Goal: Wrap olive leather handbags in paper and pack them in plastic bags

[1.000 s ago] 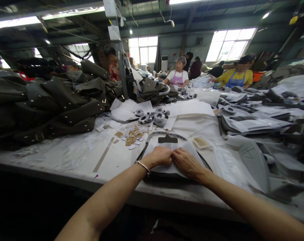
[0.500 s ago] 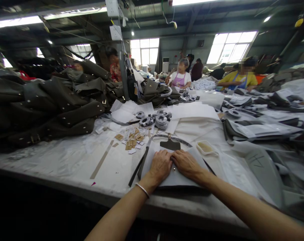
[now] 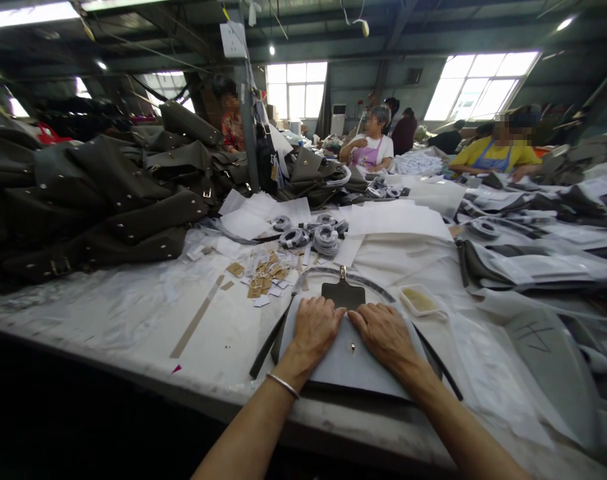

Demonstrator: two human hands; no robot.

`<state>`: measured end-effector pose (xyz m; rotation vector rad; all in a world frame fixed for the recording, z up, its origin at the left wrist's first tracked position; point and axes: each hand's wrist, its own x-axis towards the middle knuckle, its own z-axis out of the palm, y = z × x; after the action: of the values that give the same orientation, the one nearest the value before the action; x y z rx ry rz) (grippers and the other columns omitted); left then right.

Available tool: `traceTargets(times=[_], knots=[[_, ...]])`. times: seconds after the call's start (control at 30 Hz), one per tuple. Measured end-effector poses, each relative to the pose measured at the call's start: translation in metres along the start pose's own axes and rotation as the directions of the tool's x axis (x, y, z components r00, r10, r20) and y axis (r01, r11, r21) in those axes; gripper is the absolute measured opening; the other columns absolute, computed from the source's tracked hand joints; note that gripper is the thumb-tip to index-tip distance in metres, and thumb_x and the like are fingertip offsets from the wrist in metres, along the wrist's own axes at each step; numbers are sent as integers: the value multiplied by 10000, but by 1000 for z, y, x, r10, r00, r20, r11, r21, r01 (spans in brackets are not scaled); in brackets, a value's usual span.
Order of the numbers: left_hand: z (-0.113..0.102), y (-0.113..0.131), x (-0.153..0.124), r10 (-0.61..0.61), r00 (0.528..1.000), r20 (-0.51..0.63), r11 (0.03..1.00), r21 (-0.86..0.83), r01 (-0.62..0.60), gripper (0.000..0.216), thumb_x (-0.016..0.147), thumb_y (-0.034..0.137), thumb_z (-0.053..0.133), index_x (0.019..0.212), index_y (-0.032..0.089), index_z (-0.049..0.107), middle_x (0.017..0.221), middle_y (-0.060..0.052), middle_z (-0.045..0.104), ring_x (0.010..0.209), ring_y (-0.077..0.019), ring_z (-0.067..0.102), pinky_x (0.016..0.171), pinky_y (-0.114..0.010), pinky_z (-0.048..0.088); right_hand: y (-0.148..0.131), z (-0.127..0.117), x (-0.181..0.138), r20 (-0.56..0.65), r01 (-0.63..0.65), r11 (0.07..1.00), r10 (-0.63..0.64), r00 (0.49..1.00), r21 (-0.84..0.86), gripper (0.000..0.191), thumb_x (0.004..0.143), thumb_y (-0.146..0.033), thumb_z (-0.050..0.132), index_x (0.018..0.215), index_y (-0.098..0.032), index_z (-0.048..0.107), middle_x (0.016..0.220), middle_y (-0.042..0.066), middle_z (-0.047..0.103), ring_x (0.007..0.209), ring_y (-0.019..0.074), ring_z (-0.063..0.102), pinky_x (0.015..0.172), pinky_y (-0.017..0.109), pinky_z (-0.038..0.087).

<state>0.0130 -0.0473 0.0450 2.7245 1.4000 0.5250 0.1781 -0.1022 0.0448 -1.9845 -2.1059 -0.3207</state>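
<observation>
In front of me a dark olive handbag [image 3: 317, 385] lies flat at the table's front edge, its body covered by a pale protective sheet [image 3: 328, 363]. A small metal lock [image 3: 353, 348] pokes through the sheet. Beyond the bag's top edge extend a dark tab with a metal clasp [image 3: 343, 292] and a wrapped handle [image 3: 378, 287]. My left hand [image 3: 317, 328] and my right hand [image 3: 383, 330] press side by side on the sheet's far edge, fingers curled over it, thumbs a little apart at the middle. The fingertips are partly hidden.
Paper tags [image 3: 263, 277] lie beyond my left hand, with plastic-wrapped coiled straps [image 3: 326, 239] behind them. A small tray [image 3: 417, 300] sits right of the bag. Dark bags [image 3: 118, 193] are heaped left; wrapped pieces [image 3: 533, 263] cover the right. Several people work farther back.
My hands have moved apart from the middle of the sheet's far edge, the right one farther right. More of the sheet around the lock shows between them. The camera view has shifted slightly.
</observation>
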Motion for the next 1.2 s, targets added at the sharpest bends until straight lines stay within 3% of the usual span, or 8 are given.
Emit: traceTargets(times=[0.17,0.3,0.43,0.67,0.9,1.0,1.1,1.2], knots=[[0,-2,3,-25,1000,-7,1000,5,25,421,1027,398,357,877,167,675,891,-103,695,915,-250,618,854,-413,398,4,3,7,56,-42,999,42,998,-1,431,1037,-413,347,808,-208,650,812,68,720,833,231,651,786,361,362],[0,-5,3,-59,998,12,998,22,59,441,1025,399,361,898,143,697,905,-125,716,931,-262,632,907,-447,379,3,1,15,172,-57,998,61,983,-24,500,1046,-429,295,848,-201,694,834,92,748,838,237,686,760,356,387],[0,-6,6,-41,997,63,999,18,40,462,1031,397,348,910,142,714,875,-124,734,867,-253,661,858,-438,392,3,-2,20,270,-69,996,83,959,-60,542,1047,-438,267,885,-200,726,861,119,761,816,250,703,746,367,407],[4,-6,10,-26,996,88,999,25,24,482,1033,362,343,888,120,734,844,-141,736,863,-270,667,853,-455,381,6,-1,11,169,-134,979,160,972,-156,545,1035,-419,324,889,-115,752,923,202,740,972,336,660,872,455,369],[9,-6,10,-61,997,46,996,65,58,494,1022,375,355,920,81,740,976,-183,715,1045,-299,599,957,-472,333,12,-3,15,276,-123,985,154,949,-125,531,1041,-394,280,989,-137,742,844,191,747,818,287,689,833,444,377],[9,-5,11,-61,997,45,996,70,58,455,1009,352,388,912,82,741,947,-178,720,1036,-301,598,953,-470,333,10,2,14,175,-157,972,187,967,-175,469,1019,-410,351,923,-129,713,876,179,737,851,303,663,844,442,378],[8,-4,11,-60,997,44,996,71,57,429,999,333,403,903,87,741,933,-184,724,1024,-305,601,950,-482,333,6,1,11,-67,-187,975,180,981,-120,300,969,-370,483,996,-134,665,1009,173,704,997,319,602,935,453,358],[8,-3,11,-60,997,52,996,73,56,418,995,326,407,901,85,735,930,-191,722,1026,-310,601,947,-487,339,2,-3,6,-149,24,985,1,989,169,218,977,-312,476,1024,-191,652,1098,116,676,1068,261,567,986,394,365]])
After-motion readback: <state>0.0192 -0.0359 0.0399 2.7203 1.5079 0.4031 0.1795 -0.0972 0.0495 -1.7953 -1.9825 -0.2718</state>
